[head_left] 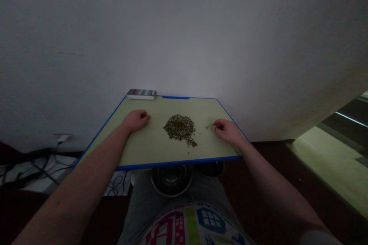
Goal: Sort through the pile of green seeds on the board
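Grains [178,126] lie heaped on the table [152,153] between the left hand [136,120], curled so that I cannot tell its grip, and the right hand [229,131], whose fingers pinch a thin pale tool [210,126]; picking through them seems underway, calling for a light, precise reach.

Two hands — one left hand [135,120], one right hand [228,130]. One table [140,153], one thin tool [210,125], one pile of grains [178,126], its grains too small and many to count. Two bowls [172,185], one phone [142,92], one plug [63,138]; several cords [115,187] — too tangled to count.
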Demonstrator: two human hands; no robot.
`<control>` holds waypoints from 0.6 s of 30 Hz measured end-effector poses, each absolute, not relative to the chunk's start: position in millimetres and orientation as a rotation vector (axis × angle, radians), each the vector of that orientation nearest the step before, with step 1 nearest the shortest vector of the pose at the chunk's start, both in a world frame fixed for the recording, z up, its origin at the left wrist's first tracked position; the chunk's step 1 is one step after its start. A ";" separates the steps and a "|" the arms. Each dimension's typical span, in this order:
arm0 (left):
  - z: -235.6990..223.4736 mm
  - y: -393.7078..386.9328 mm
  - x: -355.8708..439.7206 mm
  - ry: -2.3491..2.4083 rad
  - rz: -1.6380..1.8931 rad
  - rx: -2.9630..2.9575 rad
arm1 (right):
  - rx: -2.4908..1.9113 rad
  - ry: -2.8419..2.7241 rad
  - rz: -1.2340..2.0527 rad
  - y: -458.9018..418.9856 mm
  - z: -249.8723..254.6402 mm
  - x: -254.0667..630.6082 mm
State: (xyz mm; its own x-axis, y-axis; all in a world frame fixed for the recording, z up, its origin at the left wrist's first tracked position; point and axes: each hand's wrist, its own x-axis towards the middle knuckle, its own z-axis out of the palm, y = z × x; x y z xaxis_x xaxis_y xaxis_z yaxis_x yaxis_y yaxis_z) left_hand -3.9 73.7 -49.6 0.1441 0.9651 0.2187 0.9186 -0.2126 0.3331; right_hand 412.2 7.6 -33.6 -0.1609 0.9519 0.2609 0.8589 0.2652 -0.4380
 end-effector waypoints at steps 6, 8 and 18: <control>-52.0 75.8 -5.4 1.891 0.581 2.302 | -1.761 -1.999 0.120 15.7 -22.3 407.8; -52.5 76.4 -5.8 1.888 0.580 2.308 | -1.792 -1.977 0.075 24.3 -18.3 407.8; -51.7 76.0 -6.1 1.891 0.583 2.290 | -1.915 -1.771 0.388 112.1 -22.0 421.6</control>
State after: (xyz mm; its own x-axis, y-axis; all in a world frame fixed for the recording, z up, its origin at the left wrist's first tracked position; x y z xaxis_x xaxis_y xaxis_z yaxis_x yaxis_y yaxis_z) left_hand -6.1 76.0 -51.7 0.1477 0.9646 0.2186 0.9203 -0.2150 0.3269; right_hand 421.6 112.1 -22.0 0.1131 0.9858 0.1243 0.8435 -0.0292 -0.5363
